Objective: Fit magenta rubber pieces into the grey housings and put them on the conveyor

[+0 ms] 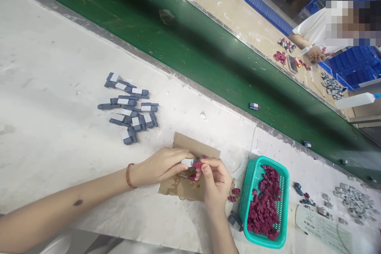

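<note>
Over a piece of brown cardboard (181, 141), my left hand (163, 164) is closed on a small blue-grey and white plastic part (187, 162). My right hand (216, 180) pinches a dark red plastic piece (197, 164) against the right end of that part; whether the two are joined cannot be made out. Beneath the fingers more dark red shows, partly hidden. Just right of my right hand lie a few loose red pieces (235, 191). Beside them stands a green basket (247, 178) holding many similar red pieces.
Several blue-grey and white parts (127, 101) lie in a group at left on the white table (59, 87). A green conveyor belt (193, 51) runs behind, carrying a few assembled parts (254, 106). Grey pieces (354, 200) lie at right. Across the belt a person (317, 27) handles red pieces.
</note>
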`<state>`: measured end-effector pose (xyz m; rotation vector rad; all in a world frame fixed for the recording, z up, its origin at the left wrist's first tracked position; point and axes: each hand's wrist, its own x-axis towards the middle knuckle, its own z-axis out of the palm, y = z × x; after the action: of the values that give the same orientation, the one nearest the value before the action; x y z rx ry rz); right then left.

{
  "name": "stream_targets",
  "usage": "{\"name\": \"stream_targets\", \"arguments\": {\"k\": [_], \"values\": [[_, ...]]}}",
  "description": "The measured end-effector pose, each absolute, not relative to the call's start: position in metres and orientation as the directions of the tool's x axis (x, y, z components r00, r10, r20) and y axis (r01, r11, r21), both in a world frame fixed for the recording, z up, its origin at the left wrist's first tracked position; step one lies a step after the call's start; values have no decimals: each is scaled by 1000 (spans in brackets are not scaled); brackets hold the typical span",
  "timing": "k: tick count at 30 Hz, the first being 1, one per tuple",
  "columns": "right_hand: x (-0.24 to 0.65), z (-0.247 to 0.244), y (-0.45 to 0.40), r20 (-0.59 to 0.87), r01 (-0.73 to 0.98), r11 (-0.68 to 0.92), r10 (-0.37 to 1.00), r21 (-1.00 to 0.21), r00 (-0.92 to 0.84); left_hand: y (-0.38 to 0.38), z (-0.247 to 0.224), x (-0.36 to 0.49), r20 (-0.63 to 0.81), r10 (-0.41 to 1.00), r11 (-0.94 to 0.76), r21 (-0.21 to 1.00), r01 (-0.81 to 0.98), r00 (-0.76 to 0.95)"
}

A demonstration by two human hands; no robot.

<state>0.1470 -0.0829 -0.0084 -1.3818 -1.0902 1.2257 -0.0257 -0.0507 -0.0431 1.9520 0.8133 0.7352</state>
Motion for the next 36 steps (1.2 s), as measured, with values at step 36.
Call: {"name": "stream_targets", "arguments": {"k": [36], "values": [[180, 14, -97, 107, 753, 399, 907, -523, -407, -60, -44, -22, 102, 707, -338, 918, 208, 700]]}}
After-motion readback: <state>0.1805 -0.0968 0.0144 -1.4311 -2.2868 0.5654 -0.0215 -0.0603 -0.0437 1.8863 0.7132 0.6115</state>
